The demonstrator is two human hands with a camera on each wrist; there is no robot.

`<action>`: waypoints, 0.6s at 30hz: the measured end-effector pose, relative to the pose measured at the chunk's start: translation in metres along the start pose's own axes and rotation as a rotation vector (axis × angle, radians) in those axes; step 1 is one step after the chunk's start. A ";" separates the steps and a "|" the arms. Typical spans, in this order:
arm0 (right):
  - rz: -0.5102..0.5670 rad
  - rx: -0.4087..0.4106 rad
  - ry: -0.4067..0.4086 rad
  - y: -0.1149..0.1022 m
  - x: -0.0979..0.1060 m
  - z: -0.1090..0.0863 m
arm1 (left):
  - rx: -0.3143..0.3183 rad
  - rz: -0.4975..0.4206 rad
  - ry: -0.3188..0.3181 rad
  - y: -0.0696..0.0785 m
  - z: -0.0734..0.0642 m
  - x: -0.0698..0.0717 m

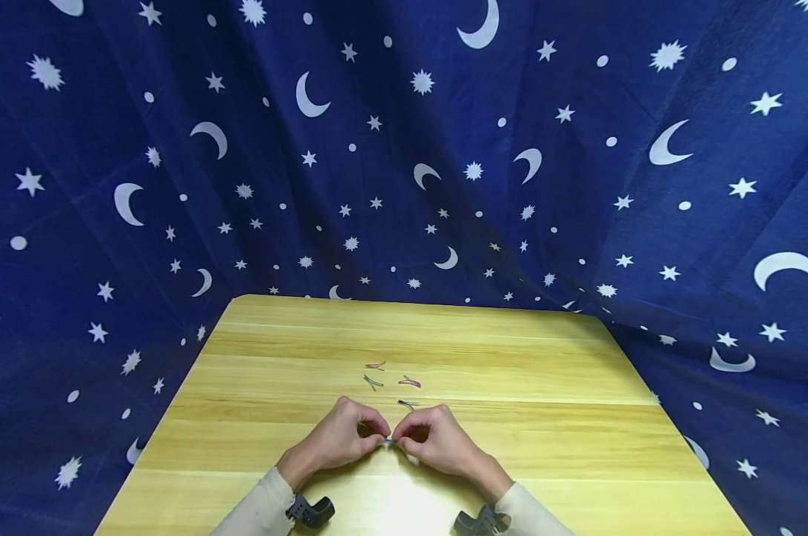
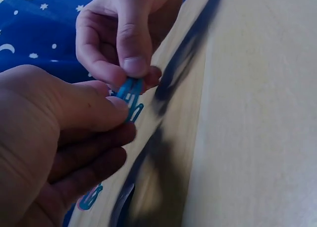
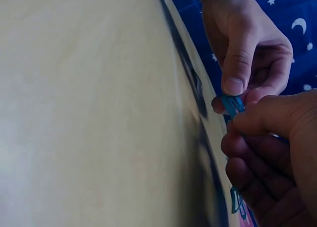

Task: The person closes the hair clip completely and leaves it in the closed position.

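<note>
A small blue snap hair clip [image 1: 388, 441] is held between both hands, low over the table. My left hand [image 1: 340, 439] pinches one end between thumb and forefinger. The other end is pinched by my right hand [image 1: 440, 443], its fingertips almost meeting the left ones. In the left wrist view, slots show in the blue clip's [image 2: 130, 94] body, while its ends are covered by fingers. Just beyond the right hand lies a dark hair clip [image 1: 407, 404], partly hidden by that hand.
Farther back on the wooden table [image 1: 277, 357] lie a pink clip [image 1: 375, 366], a greenish clip [image 1: 373, 383] and a magenta clip [image 1: 409, 382], their arms spread apart. A blue curtain [image 1: 377, 171] with moons and stars hangs behind and beside the table.
</note>
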State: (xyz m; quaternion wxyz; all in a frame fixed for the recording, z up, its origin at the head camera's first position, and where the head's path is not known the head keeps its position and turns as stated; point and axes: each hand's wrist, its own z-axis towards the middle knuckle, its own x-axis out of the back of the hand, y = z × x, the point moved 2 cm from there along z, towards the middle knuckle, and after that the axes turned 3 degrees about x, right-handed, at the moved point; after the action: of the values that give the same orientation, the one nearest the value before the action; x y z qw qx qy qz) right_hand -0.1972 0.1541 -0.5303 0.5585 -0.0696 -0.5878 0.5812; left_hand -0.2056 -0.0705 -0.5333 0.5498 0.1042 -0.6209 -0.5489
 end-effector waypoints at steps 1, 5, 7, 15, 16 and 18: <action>-0.010 0.002 -0.007 0.000 -0.001 -0.001 | 0.004 0.008 -0.010 0.000 0.000 0.000; -0.031 0.005 -0.031 0.001 -0.003 -0.003 | 0.015 0.059 -0.046 -0.002 -0.001 -0.002; -0.043 0.009 -0.037 0.002 -0.004 -0.004 | 0.014 0.088 -0.058 -0.002 -0.002 -0.002; -0.086 0.046 -0.050 0.002 -0.007 -0.004 | -0.029 0.108 -0.077 -0.003 -0.004 -0.003; -0.090 0.049 -0.053 0.002 -0.007 -0.003 | -0.036 0.107 -0.079 -0.003 -0.004 -0.004; -0.094 0.055 -0.060 0.002 -0.008 -0.003 | -0.049 0.103 -0.081 -0.003 -0.004 -0.004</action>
State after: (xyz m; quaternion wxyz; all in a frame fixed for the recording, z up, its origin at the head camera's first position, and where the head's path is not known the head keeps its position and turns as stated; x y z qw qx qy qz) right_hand -0.1930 0.1505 -0.5370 0.5691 -0.0092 -0.5907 0.5719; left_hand -0.2028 -0.0711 -0.5387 0.5541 0.0362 -0.6336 -0.5388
